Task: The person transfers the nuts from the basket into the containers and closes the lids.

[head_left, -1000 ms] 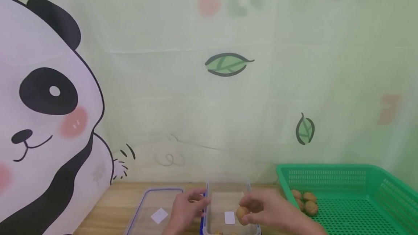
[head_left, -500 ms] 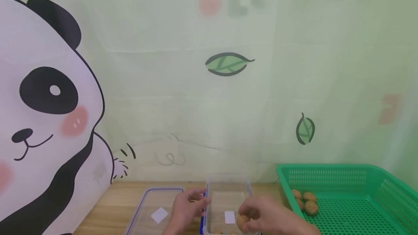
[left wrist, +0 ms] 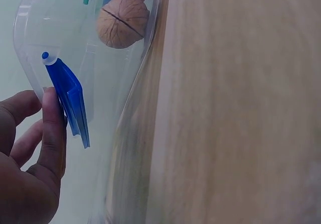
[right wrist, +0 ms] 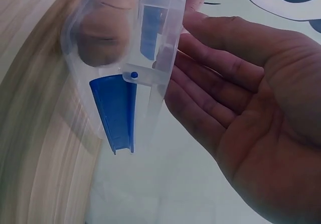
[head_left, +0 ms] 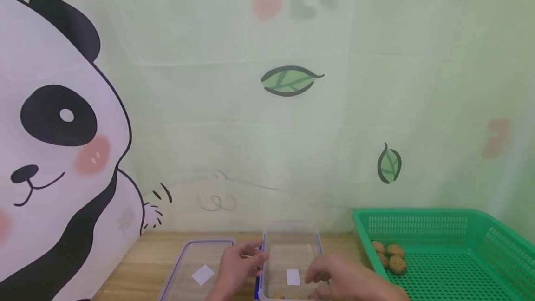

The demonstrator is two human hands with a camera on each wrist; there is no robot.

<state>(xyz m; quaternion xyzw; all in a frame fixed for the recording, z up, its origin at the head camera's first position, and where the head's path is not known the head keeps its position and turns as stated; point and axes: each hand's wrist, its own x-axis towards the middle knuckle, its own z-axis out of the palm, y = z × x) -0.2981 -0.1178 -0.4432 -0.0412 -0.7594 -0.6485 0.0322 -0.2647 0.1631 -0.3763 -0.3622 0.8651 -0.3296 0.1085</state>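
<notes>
A clear plastic container (head_left: 290,238) with blue clips stands on the wooden table. My left hand (head_left: 239,267) grips its left wall, fingers (left wrist: 51,128) against a blue clip (left wrist: 70,103). Through that wall a walnut (left wrist: 123,22) shows inside the container. My right hand (head_left: 340,275) hovers at the container's right side. Its palm (right wrist: 241,108) is open with straight fingers and holds nothing, close to the rim and another blue clip (right wrist: 115,113). A blurred brown walnut (right wrist: 100,38) shows through the plastic there.
The container's clear lid (head_left: 200,264) with a white label lies flat to its left. A green perforated basket (head_left: 418,219) at the right holds three walnuts (head_left: 388,254). A panda backdrop (head_left: 62,129) rises right behind the table.
My right hand lowered a walnut into the container and let it go; the hand is now empty. The left hand has stayed on the container's wall.
</notes>
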